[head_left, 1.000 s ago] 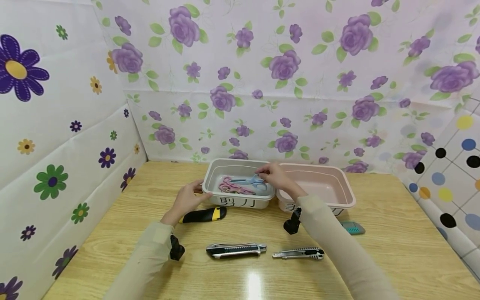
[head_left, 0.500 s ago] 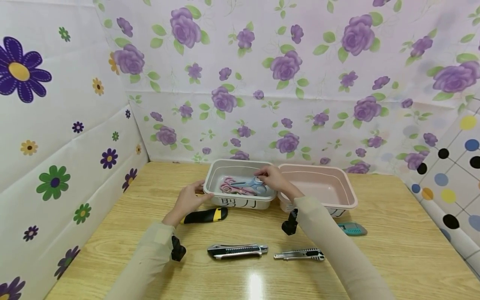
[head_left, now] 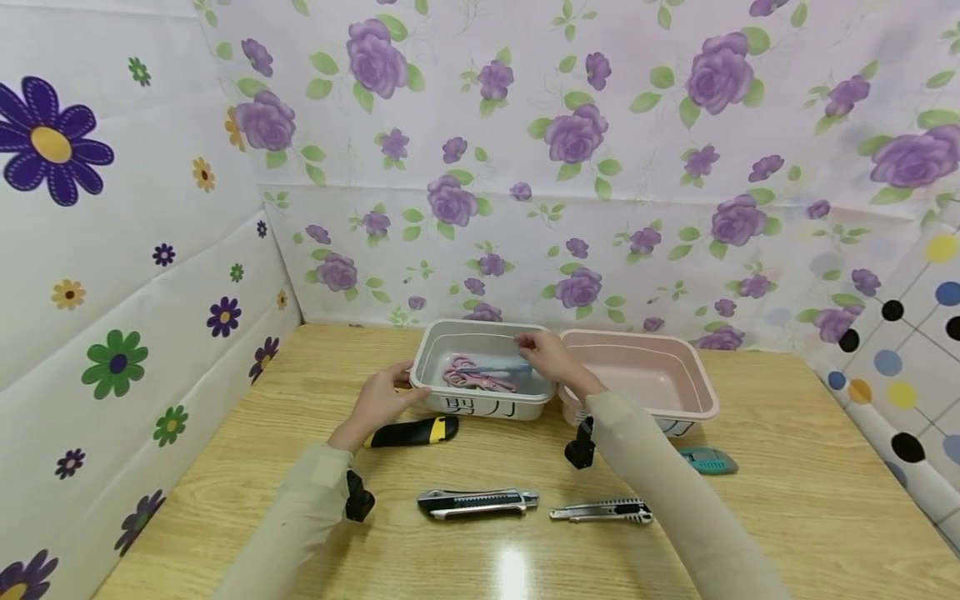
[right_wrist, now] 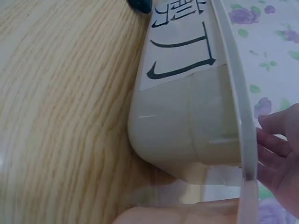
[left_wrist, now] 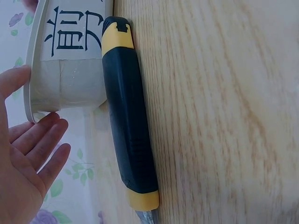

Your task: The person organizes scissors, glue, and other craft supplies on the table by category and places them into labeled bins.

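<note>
My left hand (head_left: 378, 404) holds the left end of a grey plastic box (head_left: 450, 337), labelled with two large characters. Its thumb lies at the rim, and its fingers reach round the corner in the left wrist view. Pink scissors (head_left: 476, 377) lie inside the box. Blue scissors (head_left: 495, 369) show almost edge-on beside them, below my right hand (head_left: 553, 360). That hand is over the box's right end with its fingers loosely bent. In the right wrist view its fingertips (right_wrist: 264, 120) show just past the rim, with nothing visible between them.
A pink box (head_left: 637, 358) stands against the grey one's right side. A yellow-and-black utility knife (head_left: 412, 432) lies before the grey box. Nearer are two silver-and-black box cutters, a larger one (head_left: 476, 502) and a slimmer one (head_left: 603, 510). A teal cutter (head_left: 708, 460) lies right.
The blue scissors have turned from showing their handle rings to nearly edge-on, lower than the right fingertips. The right hand has risen slightly off them. The left hand keeps its hold.
</note>
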Demonstrator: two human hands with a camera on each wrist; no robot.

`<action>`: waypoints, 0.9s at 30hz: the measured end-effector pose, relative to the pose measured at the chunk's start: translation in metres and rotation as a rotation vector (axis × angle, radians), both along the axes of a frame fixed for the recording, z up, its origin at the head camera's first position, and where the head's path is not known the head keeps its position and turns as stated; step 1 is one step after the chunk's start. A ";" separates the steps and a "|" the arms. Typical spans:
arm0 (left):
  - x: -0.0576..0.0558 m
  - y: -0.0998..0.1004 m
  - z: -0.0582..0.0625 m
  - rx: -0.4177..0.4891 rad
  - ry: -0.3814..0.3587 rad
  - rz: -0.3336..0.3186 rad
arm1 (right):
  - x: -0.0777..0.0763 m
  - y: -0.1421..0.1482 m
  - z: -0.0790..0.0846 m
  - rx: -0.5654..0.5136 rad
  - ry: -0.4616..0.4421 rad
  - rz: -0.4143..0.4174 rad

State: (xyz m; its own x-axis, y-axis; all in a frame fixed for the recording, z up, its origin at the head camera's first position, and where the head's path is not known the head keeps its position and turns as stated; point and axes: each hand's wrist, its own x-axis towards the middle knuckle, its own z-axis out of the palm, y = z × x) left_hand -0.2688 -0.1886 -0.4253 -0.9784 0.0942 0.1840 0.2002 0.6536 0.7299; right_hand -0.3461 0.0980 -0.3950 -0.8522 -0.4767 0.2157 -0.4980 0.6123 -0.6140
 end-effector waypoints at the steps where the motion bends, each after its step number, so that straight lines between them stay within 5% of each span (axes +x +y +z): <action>1: 0.000 0.000 0.000 0.000 -0.001 -0.004 | 0.000 0.001 0.001 -0.002 0.006 0.003; 12: -0.001 0.002 0.001 -0.002 0.012 -0.013 | 0.001 0.018 0.014 -0.034 0.057 0.047; 27: 0.000 0.001 0.001 -0.005 0.003 -0.012 | 0.024 0.048 0.033 -0.055 0.021 0.089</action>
State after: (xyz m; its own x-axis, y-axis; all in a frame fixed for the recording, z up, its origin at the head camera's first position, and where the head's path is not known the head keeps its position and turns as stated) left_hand -0.2684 -0.1879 -0.4240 -0.9766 0.1070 0.1864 0.2103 0.6547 0.7260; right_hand -0.3218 0.1460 -0.3618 -0.8019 -0.5375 0.2608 -0.5620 0.5304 -0.6347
